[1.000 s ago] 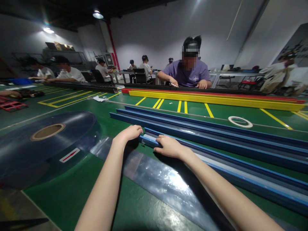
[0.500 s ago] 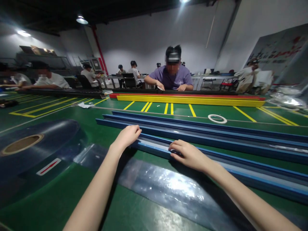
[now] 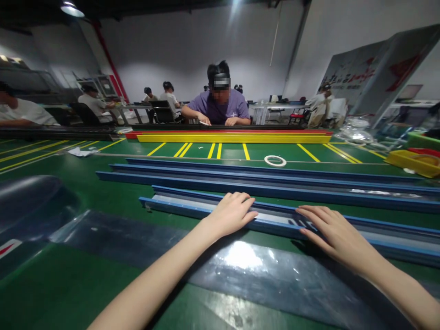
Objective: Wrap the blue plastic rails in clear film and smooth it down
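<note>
A long blue channel [image 3: 185, 206] with a pale strip inside lies across the green table. My left hand [image 3: 233, 213] rests over its middle, fingers spread a little across the channel, thumb at the near edge. Farther right, my right hand [image 3: 328, 227] is over the same channel with its fingers apart, fingertips at the strip. Neither hand is wrapped round anything. Nearer to me, a wide clear plastic film [image 3: 268, 270] runs under both forearms from a large roll [image 3: 30, 206] at the left. More blue channels [image 3: 206, 181] lie just behind.
Yellow and red bars [image 3: 233, 137] lie farther back, before a person in a purple shirt [image 3: 220, 107]. A white ring [image 3: 275, 160] lies on the green table [image 3: 113, 275]. A yellow bin [image 3: 414, 161] stands at the right. Other people sit in the background.
The view has turned to the right. My left hand has moved right along the channel, away from its left end, which now shows. My right hand has also shifted right, its fingers more stretched.
</note>
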The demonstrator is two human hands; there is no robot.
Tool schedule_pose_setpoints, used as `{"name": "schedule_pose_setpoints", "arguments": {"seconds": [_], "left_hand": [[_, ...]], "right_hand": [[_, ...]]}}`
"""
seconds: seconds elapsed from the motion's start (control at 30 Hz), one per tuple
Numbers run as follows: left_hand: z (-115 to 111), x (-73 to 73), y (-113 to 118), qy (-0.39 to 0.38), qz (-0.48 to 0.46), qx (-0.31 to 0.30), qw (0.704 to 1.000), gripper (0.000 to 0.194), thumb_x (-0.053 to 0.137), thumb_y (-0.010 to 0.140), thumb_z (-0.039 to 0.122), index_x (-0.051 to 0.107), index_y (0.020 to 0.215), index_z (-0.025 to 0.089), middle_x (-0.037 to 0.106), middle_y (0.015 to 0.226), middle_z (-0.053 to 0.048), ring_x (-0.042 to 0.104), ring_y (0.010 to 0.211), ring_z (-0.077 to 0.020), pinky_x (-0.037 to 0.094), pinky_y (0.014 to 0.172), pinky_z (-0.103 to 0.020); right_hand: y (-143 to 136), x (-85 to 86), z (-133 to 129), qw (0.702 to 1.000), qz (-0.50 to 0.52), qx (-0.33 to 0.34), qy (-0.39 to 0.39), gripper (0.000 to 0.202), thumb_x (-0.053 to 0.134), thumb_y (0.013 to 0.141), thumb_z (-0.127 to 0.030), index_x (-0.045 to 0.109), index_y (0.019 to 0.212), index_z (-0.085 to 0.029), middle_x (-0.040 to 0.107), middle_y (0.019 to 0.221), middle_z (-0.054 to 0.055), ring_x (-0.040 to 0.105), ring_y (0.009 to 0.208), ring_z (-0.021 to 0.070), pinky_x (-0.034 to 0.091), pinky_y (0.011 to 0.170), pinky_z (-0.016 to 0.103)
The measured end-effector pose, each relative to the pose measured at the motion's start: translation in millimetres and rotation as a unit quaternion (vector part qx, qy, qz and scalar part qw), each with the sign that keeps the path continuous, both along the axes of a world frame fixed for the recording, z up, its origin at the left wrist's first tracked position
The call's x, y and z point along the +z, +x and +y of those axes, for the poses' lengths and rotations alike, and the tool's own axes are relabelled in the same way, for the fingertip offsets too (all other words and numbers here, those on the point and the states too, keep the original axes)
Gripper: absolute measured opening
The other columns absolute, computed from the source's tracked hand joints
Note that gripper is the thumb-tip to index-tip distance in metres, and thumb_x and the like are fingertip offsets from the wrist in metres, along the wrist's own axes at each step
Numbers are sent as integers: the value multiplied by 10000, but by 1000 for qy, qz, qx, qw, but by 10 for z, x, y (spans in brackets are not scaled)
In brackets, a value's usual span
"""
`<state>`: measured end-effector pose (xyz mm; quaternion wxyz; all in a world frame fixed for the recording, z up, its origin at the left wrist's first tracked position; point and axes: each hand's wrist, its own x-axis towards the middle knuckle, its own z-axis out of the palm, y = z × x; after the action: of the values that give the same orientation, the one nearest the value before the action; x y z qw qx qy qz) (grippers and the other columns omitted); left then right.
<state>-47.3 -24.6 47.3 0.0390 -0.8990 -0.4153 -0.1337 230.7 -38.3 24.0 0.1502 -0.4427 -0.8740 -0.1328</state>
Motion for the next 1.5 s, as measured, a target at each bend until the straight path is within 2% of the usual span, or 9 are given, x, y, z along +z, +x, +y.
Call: {"name": "schedule_pose_setpoints", "arguments": {"seconds": [0.13,0.23,0.37,0.6,0.8,1.07,1.23,1.37,1.5], "left_hand": [[2,-59,571,18,9,-3,1000,434,288,878,430,484,1132,139,574,1038,-82,513,958,-220,367,818,-348],[41,-130,795,12,3,31,999,481,271,864,475,501,1093,120,592,968,-94,536,897,-231,382,786,-361],[90,-184,831,16,9,66,998,477,254,855,485,566,910,128,598,864,-97,548,835,-230,403,733,-347],[114,-186,777,42,21,66,997,449,266,852,463,567,891,133,597,824,-91,556,797,-221,415,710,-334],[179,-179,442,46,40,86,994,368,301,849,382,567,927,140,605,850,-80,563,813,-205,419,741,-324],[239,-189,-493,77,72,117,988,318,312,822,281,577,949,158,620,863,-70,570,841,-189,441,761,-300],[277,-214,-936,96,93,121,984,357,287,819,261,574,1004,157,627,928,-70,572,861,-183,443,773,-298],[267,-214,-1040,123,96,124,980,386,256,852,293,586,985,144,622,946,-88,563,850,-201,431,751,-323],[240,-207,-851,143,82,107,981,390,246,873,292,576,1005,132,618,942,-92,551,841,-203,407,739,-326]], "right_hand": [[323,-50,25,997,8,-76,6,490,293,830,-515,512,1122,-187,579,1099,84,507,1011,207,385,828,352],[473,-94,62,992,4,-129,-14,521,233,840,-519,549,1064,-170,609,1038,90,531,975,211,389,815,355],[513,-99,79,987,-22,-152,-41,540,204,846,-509,562,1040,-154,620,1008,104,551,923,216,393,798,354],[454,-15,71,986,-25,-146,-70,546,195,849,-505,544,1077,-153,610,1036,104,547,928,210,394,802,346],[464,15,106,990,-14,-122,-72,534,214,853,-496,532,1105,-148,599,1053,98,540,953,198,395,832,335],[551,-3,142,992,-8,-115,-45,482,250,854,-466,562,1053,-158,621,978,88,560,878,192,413,777,330],[329,-4,174,992,-48,-117,3,454,215,871,-414,590,899,-160,620,852,94,548,770,193,382,701,319],[91,21,208,990,-77,-122,11,443,196,880,-357,579,809,-146,599,754,98,530,748,194,341,686,307],[-145,43,226,988,-78,-134,9,443,180,884,-349,559,774,-148,586,708,84,522,720,184,313,673,297]]}}
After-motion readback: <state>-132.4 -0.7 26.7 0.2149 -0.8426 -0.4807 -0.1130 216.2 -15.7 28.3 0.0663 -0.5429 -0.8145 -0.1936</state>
